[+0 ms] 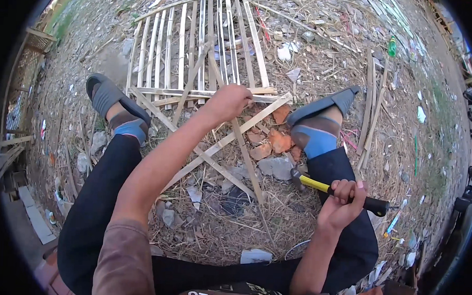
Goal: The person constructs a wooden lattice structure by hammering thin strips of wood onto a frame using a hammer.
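A hammer (315, 183) with a yellow and black handle is in my right hand (343, 199). Its fingers wrap the grip above my right thigh, and the head points left. My left hand (229, 102) reaches forward to the near crossbar (168, 92) of a wooden slat panel (182, 47). Those fingers are curled in a pinch at the bar; anything between them is too small or hidden to name. The panel lies on the ground with its thin slats side by side. Crossed loose slats (223, 141) extend from its near edge toward me.
Broken brick pieces (280, 142) and a grey stone (275, 168) lie by my right foot. Long wooden strips (373, 108) rest farther right, near a green bottle (392, 47). At the far left stands a mesh-covered frame (24, 83). Dry straw and litter cover the ground.
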Available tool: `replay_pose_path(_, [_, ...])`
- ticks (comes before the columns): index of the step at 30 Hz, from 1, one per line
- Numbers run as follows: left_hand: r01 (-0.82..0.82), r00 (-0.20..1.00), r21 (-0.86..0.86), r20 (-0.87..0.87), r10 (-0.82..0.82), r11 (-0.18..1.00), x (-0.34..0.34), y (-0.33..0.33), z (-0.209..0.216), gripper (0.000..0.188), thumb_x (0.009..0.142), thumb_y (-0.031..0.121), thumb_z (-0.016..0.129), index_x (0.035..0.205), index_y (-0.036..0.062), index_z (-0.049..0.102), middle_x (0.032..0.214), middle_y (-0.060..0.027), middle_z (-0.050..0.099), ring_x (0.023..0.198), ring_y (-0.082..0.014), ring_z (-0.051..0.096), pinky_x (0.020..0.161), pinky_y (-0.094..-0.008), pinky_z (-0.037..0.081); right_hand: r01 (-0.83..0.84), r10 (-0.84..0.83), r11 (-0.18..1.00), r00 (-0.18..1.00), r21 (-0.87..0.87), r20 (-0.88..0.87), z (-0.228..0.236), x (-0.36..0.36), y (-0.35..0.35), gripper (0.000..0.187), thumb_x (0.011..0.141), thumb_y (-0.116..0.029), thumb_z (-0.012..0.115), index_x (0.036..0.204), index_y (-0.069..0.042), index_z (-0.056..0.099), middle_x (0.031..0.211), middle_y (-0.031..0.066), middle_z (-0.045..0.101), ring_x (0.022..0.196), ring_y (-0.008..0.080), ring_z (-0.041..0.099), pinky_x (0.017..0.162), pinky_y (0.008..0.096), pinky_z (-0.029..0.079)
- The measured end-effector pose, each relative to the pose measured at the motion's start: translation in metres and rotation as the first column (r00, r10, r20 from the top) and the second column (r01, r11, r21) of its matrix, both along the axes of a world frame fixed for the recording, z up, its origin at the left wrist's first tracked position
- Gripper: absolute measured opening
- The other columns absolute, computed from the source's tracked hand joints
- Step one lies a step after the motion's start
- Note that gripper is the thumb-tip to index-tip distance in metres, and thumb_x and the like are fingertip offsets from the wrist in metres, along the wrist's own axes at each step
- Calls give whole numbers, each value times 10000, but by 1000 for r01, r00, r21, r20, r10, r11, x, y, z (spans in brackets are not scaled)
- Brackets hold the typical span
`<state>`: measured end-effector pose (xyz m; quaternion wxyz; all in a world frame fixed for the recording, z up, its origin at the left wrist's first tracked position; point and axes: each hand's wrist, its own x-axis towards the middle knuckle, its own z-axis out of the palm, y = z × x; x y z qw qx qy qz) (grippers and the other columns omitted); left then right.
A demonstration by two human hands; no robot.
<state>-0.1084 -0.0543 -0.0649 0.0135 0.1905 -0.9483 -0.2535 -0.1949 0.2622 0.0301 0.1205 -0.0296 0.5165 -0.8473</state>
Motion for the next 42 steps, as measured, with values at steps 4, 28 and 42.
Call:
replay_pose_path(4, [-53,998,76,-39,56,996,6,-2,-1,161,862,124,614,958,31,703,889,-181,688,899,-366,662,877,-446,507,-4,4,1000,1000,18,-1,2,0,-2,269,948,-140,519,742,-144,345,554,-51,228,488,76,249,606,301,333])
replay_pose_path(28, [197,979,-434,38,-201,879,-13,15,-26,210,846,205,601,922,286,780,1493,11,436,1389,-268,362,1124,-514,282,-10,10,999,1000,46,-10,0,-2,-2,262,967,-142,505,764,-158,340,582,-69,210,513,58,243,635,298,349])
replay_pose_path(42, [99,993,-269,-41,-114,958,-16,23,-26,153,833,212,623,841,196,776,1478,4,452,1405,-286,338,1135,-530,302,-9,10,998,1000,58,-16,-1,-3,-1,265,960,-147,515,760,-147,340,569,-57,219,497,70,243,613,292,356])
